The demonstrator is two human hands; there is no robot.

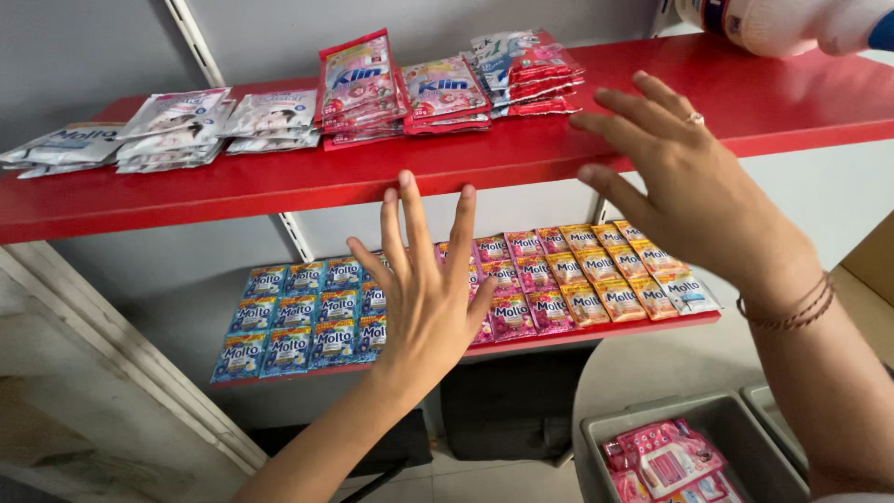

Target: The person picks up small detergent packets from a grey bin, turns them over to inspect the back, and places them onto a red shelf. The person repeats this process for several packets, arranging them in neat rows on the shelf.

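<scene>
Both shelves carry sachets in rows; bin [652, 424] holds more pink packs [663, 461]. Left hand [424, 298] and right hand [694, 191] spread wide, empty, near top shelf [279, 182].

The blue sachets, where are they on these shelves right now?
In the head view, the blue sachets lie in rows at the left end of the lower red shelf, beside the pink sachets and just left of the left hand.

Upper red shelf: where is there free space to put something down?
The upper red shelf is bare along its front edge and on the right, between the red sachet stacks and the white bottle. Its back left, with the grey sachets, is crowded.
</scene>
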